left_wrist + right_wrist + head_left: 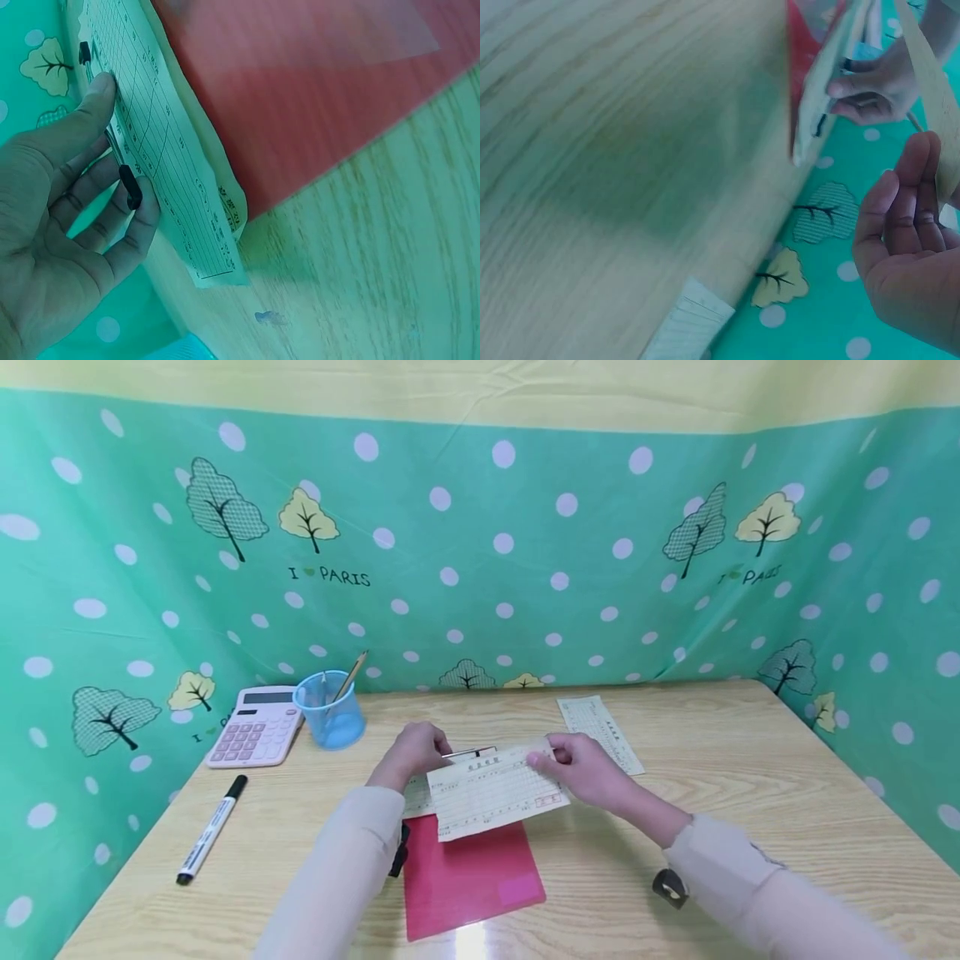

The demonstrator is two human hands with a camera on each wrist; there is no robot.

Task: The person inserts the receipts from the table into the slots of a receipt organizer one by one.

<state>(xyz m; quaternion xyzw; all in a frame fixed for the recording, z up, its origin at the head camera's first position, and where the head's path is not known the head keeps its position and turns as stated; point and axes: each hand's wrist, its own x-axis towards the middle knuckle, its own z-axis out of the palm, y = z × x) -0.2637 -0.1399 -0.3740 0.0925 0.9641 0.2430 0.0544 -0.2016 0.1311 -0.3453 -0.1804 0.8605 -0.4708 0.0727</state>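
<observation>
My left hand (420, 749) is at the top end of a red clip folder (472, 889). In the left wrist view its thumb and fingers pinch the folder's thin metal clip (129, 184), which has black ends, beside printed paper slips (161, 135). My right hand (588, 768) grips the right edge of a separate printed slip (495, 793) with a red stamp box. That slip is held above the folder, hiding part of it and of the slips beneath. In the right wrist view the right hand's fingers (919, 195) lie against the paper (939, 97).
Another printed slip (600, 731) lies at the back right of the table (750, 777). On the left are a pink calculator (255, 727), a blue mesh pen cup (337, 718) with pencils, and a marker (212, 831). A green dotted curtain (502, 560) hangs behind.
</observation>
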